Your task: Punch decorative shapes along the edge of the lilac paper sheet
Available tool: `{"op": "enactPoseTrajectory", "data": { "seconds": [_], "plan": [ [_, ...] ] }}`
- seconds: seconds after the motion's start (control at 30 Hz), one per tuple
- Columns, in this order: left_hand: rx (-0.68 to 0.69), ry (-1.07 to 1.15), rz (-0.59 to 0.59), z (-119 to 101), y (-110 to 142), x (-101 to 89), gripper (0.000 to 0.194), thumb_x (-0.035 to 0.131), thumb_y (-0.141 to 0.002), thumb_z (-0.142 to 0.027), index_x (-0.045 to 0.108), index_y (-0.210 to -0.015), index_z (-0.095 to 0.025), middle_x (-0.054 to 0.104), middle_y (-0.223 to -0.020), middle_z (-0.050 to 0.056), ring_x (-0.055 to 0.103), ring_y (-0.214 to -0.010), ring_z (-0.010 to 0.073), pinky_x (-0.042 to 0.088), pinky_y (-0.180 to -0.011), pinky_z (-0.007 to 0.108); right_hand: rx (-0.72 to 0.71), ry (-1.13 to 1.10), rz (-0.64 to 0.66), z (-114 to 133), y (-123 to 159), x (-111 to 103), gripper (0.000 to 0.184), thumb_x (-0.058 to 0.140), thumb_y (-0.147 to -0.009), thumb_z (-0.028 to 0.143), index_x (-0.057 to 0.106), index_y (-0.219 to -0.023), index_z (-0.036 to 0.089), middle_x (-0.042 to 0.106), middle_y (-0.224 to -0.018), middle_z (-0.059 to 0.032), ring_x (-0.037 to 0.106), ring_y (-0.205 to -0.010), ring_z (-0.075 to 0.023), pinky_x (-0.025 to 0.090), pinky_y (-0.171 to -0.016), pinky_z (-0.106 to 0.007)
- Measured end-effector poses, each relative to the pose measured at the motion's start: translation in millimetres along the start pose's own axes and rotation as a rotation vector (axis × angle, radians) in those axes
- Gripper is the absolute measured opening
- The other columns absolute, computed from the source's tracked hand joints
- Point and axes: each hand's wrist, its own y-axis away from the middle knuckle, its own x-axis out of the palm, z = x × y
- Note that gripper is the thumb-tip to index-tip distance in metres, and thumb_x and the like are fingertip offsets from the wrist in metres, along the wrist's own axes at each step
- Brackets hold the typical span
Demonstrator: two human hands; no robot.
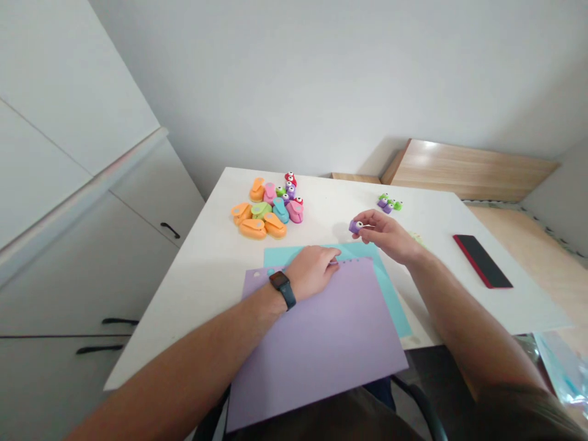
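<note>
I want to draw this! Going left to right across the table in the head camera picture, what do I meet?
colourful paper punch pile → left hand → purple punch in the right hand → little punch cluster → black-and-red block

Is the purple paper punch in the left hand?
No, the left hand rests on the lilac paper, while the right hand pinches the small purple paper punch.

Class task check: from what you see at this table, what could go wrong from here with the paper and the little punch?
The lilac sheet overhangs the near edge of the table and lies loose on the teal sheet, so it might slide, pinned only by the left hand. The small purple punch, pinched by the right hand, could slip and drop. Holes sit close to the sheet's top edge, so paper there might tear.
</note>
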Motion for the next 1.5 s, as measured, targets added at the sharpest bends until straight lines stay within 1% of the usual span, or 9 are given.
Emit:
{"op": "enactPoseTrajectory", "data": {
  "seconds": [0.1, 0.23, 0.33, 0.43, 0.53, 0.7, 0.9, 1.1, 1.5],
  "plan": [
    [-0.010, 0.003, -0.009, 0.6, -0.5, 1.4, 0.027, 0.060, -0.096, -0.026, 0.070, -0.120, -0.019, 0.078, -0.104, 0.009, 0.072, -0.099, 0.0250, 0.054, -0.090, 0.037, 0.009, -0.012, -0.001, -8.2, 14.9, -7.3, 0.029, 0.073, -0.089, 0.039, 0.065, -0.111, 0.022, 0.071, -0.104, -0.0057, 0.067, -0.092, -0.0186, 0.047, -0.071, -0.031],
    [-0.022, 0.020, -0.010, 0.4, -1.1, 1.9, 0.026, 0.060, -0.096, -0.027, 0.070, -0.120, -0.020, 0.078, -0.103, 0.008, 0.073, -0.097, 0.0233, 0.054, -0.089, 0.036, 0.018, -0.028, -0.065, -22.3, 21.6, -12.3, 0.030, 0.076, -0.087, 0.043, 0.064, -0.105, 0.022, 0.070, -0.099, -0.0045, 0.066, -0.088, -0.0188, 0.046, -0.069, -0.031],
    [-0.035, 0.041, -0.016, 0.0, -1.4, 1.7, 0.025, 0.062, -0.096, -0.026, 0.069, -0.119, -0.021, 0.079, -0.105, 0.007, 0.073, -0.098, 0.0222, 0.054, -0.090, 0.035, 0.024, -0.055, -0.038, -27.2, 24.0, -14.5, 0.030, 0.078, -0.085, 0.041, 0.064, -0.103, 0.023, 0.068, -0.096, -0.0027, 0.065, -0.088, -0.0182, 0.047, -0.072, -0.031],
    [-0.041, 0.048, -0.031, 0.2, -1.8, 0.7, 0.024, 0.062, -0.095, -0.026, 0.069, -0.118, -0.021, 0.079, -0.103, 0.005, 0.073, -0.096, 0.0220, 0.055, -0.089, 0.035, 0.030, -0.097, 0.022, -26.8, 26.8, -16.7, 0.036, 0.079, -0.085, 0.038, 0.062, -0.114, 0.026, 0.068, -0.097, -0.0014, 0.063, -0.086, -0.0167, 0.048, -0.076, -0.032],
    [-0.046, 0.045, -0.058, 1.5, -2.3, -1.6, 0.025, 0.063, -0.095, -0.026, 0.069, -0.118, -0.021, 0.079, -0.101, 0.005, 0.073, -0.097, 0.0217, 0.055, -0.090, 0.035, 0.053, -0.116, 0.048, -25.0, 29.2, -19.1, 0.044, 0.079, -0.085, 0.037, 0.060, -0.123, 0.028, 0.068, -0.096, -0.0012, 0.062, -0.085, -0.0165, 0.048, -0.076, -0.033],
    [-0.071, 0.050, -0.081, 4.1, -3.8, -5.2, 0.027, 0.065, -0.093, -0.025, 0.069, -0.119, -0.019, 0.079, -0.102, 0.005, 0.074, -0.098, 0.0213, 0.055, -0.090, 0.034, 0.060, -0.083, 0.059, -25.1, 30.7, -20.3, 0.040, 0.079, -0.084, 0.038, 0.065, -0.119, 0.026, 0.068, -0.102, -0.0033, 0.062, -0.091, -0.0178, 0.051, -0.081, -0.034],
    [-0.079, 0.049, -0.065, 4.1, -3.7, -5.7, 0.027, 0.065, -0.093, -0.025, 0.070, -0.119, -0.018, 0.079, -0.102, 0.005, 0.074, -0.098, 0.0216, 0.056, -0.091, 0.035, 0.043, -0.082, 0.046, -24.0, 31.5, -17.4, 0.037, 0.079, -0.085, 0.037, 0.067, -0.118, 0.026, 0.067, -0.106, -0.0046, 0.063, -0.095, -0.0190, 0.053, -0.086, -0.036],
    [-0.088, 0.052, -0.068, 3.9, -4.3, -4.4, 0.029, 0.065, -0.093, -0.026, 0.069, -0.121, -0.019, 0.079, -0.103, 0.005, 0.074, -0.098, 0.0214, 0.057, -0.091, 0.035, 0.023, -0.042, 0.051, -24.8, 34.0, -20.3, 0.037, 0.079, -0.085, 0.039, 0.067, -0.119, 0.026, 0.069, -0.103, -0.0046, 0.063, -0.092, -0.0194, 0.054, -0.084, -0.038],
    [-0.084, 0.053, -0.064, 3.6, -4.1, -4.2, 0.029, 0.066, -0.093, -0.025, 0.069, -0.121, -0.018, 0.079, -0.103, 0.004, 0.074, -0.099, 0.0216, 0.056, -0.092, 0.036, 0.046, -0.010, 0.092, -28.7, 32.9, -19.7, 0.037, 0.077, -0.086, 0.037, 0.066, -0.120, 0.026, 0.068, -0.105, -0.0050, 0.063, -0.094, -0.0207, 0.054, -0.086, -0.040]
  ]
}}
